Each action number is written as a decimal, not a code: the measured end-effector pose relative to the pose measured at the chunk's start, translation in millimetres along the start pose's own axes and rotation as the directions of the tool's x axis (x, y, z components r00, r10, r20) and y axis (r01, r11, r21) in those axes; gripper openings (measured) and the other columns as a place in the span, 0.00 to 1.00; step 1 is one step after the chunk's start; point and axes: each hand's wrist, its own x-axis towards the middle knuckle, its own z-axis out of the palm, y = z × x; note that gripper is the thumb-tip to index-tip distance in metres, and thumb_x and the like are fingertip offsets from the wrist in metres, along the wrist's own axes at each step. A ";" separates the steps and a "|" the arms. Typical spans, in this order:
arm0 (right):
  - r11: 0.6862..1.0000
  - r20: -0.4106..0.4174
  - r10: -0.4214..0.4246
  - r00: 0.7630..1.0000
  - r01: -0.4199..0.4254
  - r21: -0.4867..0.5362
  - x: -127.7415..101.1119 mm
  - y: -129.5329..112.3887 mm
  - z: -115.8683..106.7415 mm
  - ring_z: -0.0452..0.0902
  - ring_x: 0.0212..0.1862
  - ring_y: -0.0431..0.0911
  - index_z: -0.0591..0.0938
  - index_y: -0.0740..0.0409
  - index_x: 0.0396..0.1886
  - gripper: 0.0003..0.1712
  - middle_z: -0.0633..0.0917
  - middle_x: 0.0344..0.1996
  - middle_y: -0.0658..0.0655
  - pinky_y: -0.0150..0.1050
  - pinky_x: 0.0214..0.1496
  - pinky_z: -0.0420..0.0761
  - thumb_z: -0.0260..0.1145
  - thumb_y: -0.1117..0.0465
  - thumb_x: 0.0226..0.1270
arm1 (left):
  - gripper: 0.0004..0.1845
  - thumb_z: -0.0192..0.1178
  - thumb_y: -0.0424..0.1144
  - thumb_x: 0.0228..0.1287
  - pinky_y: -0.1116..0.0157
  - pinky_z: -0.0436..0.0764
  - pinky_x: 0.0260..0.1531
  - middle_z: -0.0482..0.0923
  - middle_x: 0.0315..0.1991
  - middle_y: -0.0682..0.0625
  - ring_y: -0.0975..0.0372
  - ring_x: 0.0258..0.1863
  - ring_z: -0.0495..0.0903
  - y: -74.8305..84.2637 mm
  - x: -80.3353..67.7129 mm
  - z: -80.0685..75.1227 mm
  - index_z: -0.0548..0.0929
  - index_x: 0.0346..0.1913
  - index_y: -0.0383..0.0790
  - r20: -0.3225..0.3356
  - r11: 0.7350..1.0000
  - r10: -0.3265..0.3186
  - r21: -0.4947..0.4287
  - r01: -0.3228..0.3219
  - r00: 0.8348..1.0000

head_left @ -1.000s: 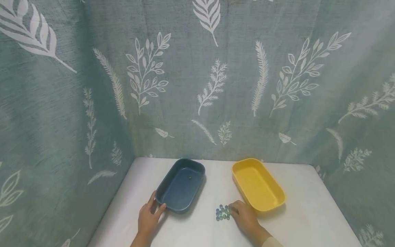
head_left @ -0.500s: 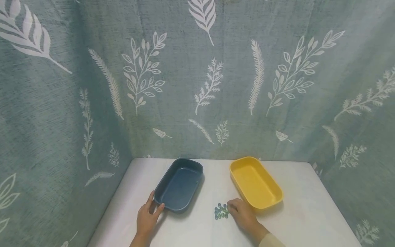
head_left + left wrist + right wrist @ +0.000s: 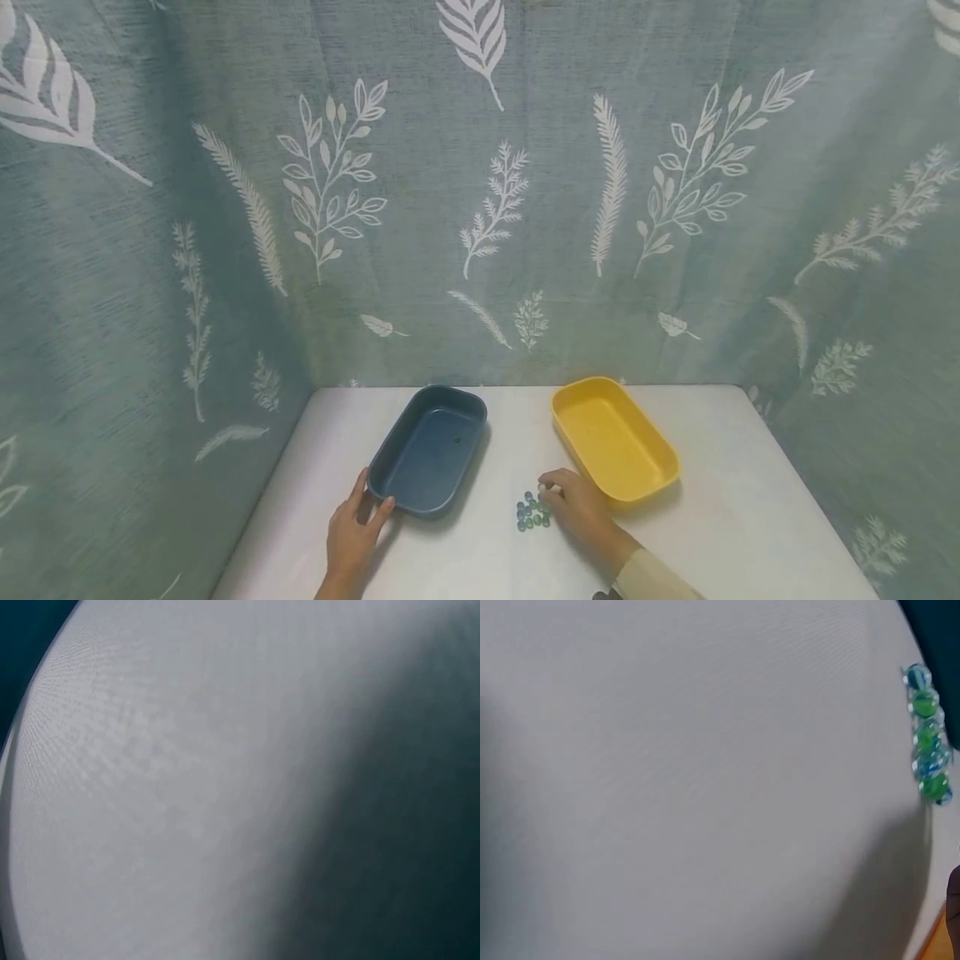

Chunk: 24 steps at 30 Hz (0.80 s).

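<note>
At the near-left corner of the dark blue tray [image 3: 427, 467], my left hand [image 3: 351, 537] holds the rim, thumb on the near side and fingers along the left. One small dark marble [image 3: 457, 439] lies inside that tray. My right hand [image 3: 581, 508] is over a cluster of blue and green glass marbles [image 3: 533, 522] on the table. Its thumb and finger pinch a pale marble [image 3: 542, 487]. In the right wrist view the marbles [image 3: 930, 742] line the right edge, with part of a finger [image 3: 953, 907] below them.
A yellow tray [image 3: 615, 437] stands right of the marbles, close to my right hand. The white table [image 3: 450, 567] meets leaf-patterned cloth [image 3: 420, 250] at the back and sides. Something dark [image 3: 606, 595] shows at the bottom edge beside the right sleeve.
My right hand has shifted slightly up and left, and a pale marble now shows at its fingertips. The left hand stays on the blue tray. The head view has turned a little right.
</note>
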 end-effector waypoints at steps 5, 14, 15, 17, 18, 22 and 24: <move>1.000 0.039 -0.002 0.999 0.002 -0.017 6.8 -9.4 6.9 0.73 0.39 0.32 0.79 0.40 0.43 0.09 0.79 0.36 0.35 0.36 0.44 0.77 0.59 0.51 0.63 | 0.41 0.54 0.66 0.53 0.37 0.60 0.55 0.60 0.67 0.43 0.42 0.59 0.64 -5.1 -5.0 0.4 0.52 0.69 0.63 0.010 1.000 -0.027 0.003 0.027 1.000; 0.994 -0.042 -0.105 0.994 0.104 -0.010 18.1 -22.1 19.3 0.72 0.34 0.32 0.80 0.44 0.43 0.10 0.80 0.36 0.38 0.29 0.37 0.76 0.61 0.53 0.62 | 0.41 0.54 0.66 0.53 0.37 0.60 0.55 0.62 0.66 0.45 0.43 0.58 0.64 -5.0 -5.9 6.0 0.52 0.69 0.65 0.005 1.000 -0.020 -0.013 0.020 1.000; 0.994 -0.047 -0.112 0.993 0.112 0.003 19.2 -24.3 20.2 0.72 0.34 0.32 0.80 0.44 0.43 0.10 0.81 0.37 0.39 0.30 0.37 0.76 0.61 0.54 0.62 | 0.41 0.54 0.66 0.53 0.37 0.60 0.55 0.62 0.66 0.45 0.43 0.58 0.65 -4.9 -5.5 6.1 0.52 0.69 0.65 0.004 1.000 -0.016 -0.017 0.016 1.000; 0.994 -0.051 -0.108 0.993 0.109 0.018 21.3 -29.0 21.7 0.72 0.33 0.32 0.80 0.45 0.43 0.10 0.81 0.37 0.40 0.29 0.36 0.76 0.61 0.54 0.61 | 0.41 0.55 0.65 0.53 0.37 0.60 0.54 0.62 0.66 0.44 0.43 0.58 0.65 -4.2 -5.0 5.5 0.52 0.69 0.65 0.001 1.000 -0.008 -0.021 0.008 1.000; 0.994 -0.050 -0.107 0.993 0.108 0.025 22.3 -31.6 22.3 0.72 0.33 0.33 0.80 0.45 0.43 0.10 0.81 0.37 0.40 0.29 0.35 0.76 0.61 0.54 0.61 | 0.40 0.55 0.65 0.53 0.36 0.60 0.54 0.62 0.66 0.44 0.43 0.58 0.65 -3.8 -4.8 4.8 0.53 0.69 0.65 0.000 1.000 -0.004 -0.024 0.004 1.000; 0.992 -0.062 -0.118 0.991 0.120 0.032 30.2 -40.5 25.7 0.72 0.32 0.32 0.80 0.46 0.44 0.11 0.81 0.36 0.40 0.28 0.35 0.75 0.62 0.54 0.61 | 0.40 0.55 0.65 0.53 0.37 0.61 0.54 0.61 0.66 0.45 0.43 0.58 0.65 -2.5 -2.2 2.8 0.53 0.68 0.66 -0.008 1.000 -0.001 -0.021 0.001 1.000; 0.992 -0.077 -0.116 0.990 0.120 0.044 35.1 -43.6 27.5 0.72 0.31 0.32 0.81 0.48 0.44 0.12 0.81 0.35 0.40 0.28 0.35 0.75 0.63 0.54 0.60 | 0.40 0.55 0.66 0.53 0.37 0.61 0.54 0.60 0.67 0.46 0.43 0.59 0.64 -2.1 -0.7 2.9 0.52 0.69 0.66 0.002 1.000 -0.004 -0.021 0.005 1.000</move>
